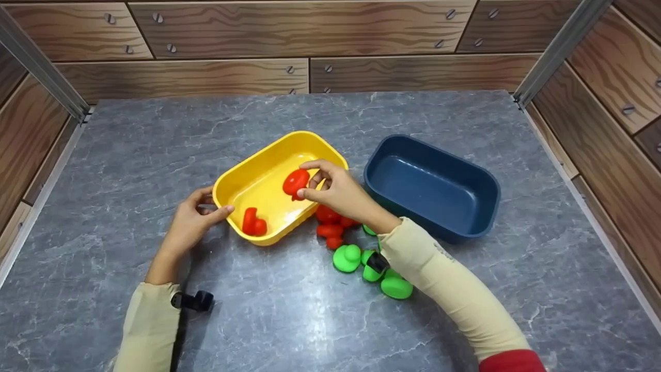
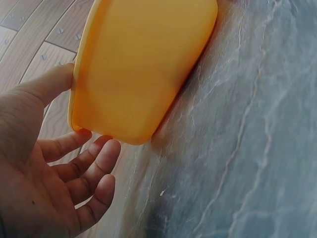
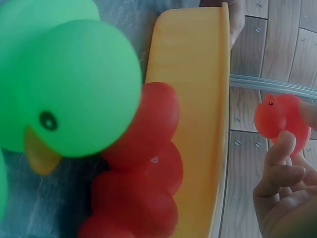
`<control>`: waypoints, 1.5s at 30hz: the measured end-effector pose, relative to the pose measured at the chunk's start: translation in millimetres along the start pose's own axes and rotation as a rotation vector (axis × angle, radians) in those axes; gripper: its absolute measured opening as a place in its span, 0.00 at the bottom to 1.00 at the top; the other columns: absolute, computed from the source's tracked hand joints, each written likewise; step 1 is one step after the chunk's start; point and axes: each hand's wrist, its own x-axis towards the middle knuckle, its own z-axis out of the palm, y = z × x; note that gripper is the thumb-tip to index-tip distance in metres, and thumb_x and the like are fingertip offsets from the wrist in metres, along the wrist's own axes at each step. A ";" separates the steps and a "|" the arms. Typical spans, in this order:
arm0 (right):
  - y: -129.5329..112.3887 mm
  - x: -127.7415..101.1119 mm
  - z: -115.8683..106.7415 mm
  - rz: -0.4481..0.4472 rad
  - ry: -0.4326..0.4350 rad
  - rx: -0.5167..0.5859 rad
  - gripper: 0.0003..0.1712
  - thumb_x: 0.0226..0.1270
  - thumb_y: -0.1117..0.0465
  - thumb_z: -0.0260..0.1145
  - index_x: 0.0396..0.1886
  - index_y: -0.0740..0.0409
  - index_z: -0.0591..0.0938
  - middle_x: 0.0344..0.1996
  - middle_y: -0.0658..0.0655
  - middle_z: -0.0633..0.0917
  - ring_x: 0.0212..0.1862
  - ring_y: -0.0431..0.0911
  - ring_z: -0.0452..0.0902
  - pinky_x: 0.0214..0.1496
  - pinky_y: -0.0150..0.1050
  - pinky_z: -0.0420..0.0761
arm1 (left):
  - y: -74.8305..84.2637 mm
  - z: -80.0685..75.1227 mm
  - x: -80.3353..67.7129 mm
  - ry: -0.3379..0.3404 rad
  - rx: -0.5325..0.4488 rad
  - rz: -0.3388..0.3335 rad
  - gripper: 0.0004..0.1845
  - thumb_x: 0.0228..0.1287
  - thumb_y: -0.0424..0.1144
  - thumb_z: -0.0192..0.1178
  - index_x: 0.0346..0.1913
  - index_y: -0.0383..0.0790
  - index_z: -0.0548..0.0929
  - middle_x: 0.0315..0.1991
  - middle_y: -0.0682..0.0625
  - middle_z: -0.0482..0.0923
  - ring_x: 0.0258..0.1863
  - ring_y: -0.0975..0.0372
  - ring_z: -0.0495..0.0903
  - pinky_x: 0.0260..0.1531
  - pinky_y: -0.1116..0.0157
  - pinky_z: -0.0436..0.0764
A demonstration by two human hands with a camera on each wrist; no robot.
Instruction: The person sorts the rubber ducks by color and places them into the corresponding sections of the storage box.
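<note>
A yellow tub stands at the middle left of the table, one red toy duck lying inside near its left end. My left hand pinches the tub's left rim, thumb over the edge and fingers against the outer wall, as the left wrist view shows too. Over the tub, my right hand holds another red toy duck between thumb and fingers, above the rim. Several red ducks lie against the tub's near right side, partly hidden by my right hand. Several green toy ducks sit closer to me, under my right forearm.
To the right of the yellow tub stands a dark blue tub, with nothing visible inside. Wood-patterned panels wall the grey marbled table at the back and both sides.
</note>
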 end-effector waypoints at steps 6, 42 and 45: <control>-0.9 5.4 3.9 0.017 0.006 -0.030 0.27 0.59 0.57 0.72 0.58 0.54 0.78 0.31 0.53 0.80 0.29 0.47 0.70 0.29 0.29 0.69 | -0.9 -1.1 -0.3 0.000 -0.003 -0.008 0.36 0.61 0.44 0.66 0.68 0.32 0.66 0.55 0.33 0.73 0.36 0.67 0.76 0.36 0.77 0.78; -5.5 0.9 -7.0 -0.062 -0.013 -0.046 0.26 0.60 0.61 0.70 0.59 0.57 0.75 0.33 0.54 0.79 0.27 0.49 0.69 0.30 0.28 0.69 | 1.4 -0.5 -0.2 0.002 0.007 0.004 0.37 0.61 0.45 0.66 0.68 0.33 0.66 0.55 0.34 0.74 0.36 0.66 0.75 0.36 0.78 0.76; -8.8 -1.1 -9.9 -0.052 -0.039 -0.059 0.27 0.61 0.59 0.70 0.60 0.54 0.75 0.34 0.53 0.79 0.24 0.46 0.67 0.27 0.28 0.68 | 1.7 -0.7 -0.4 0.001 0.007 0.001 0.37 0.61 0.45 0.66 0.69 0.33 0.66 0.55 0.34 0.74 0.37 0.66 0.75 0.36 0.78 0.76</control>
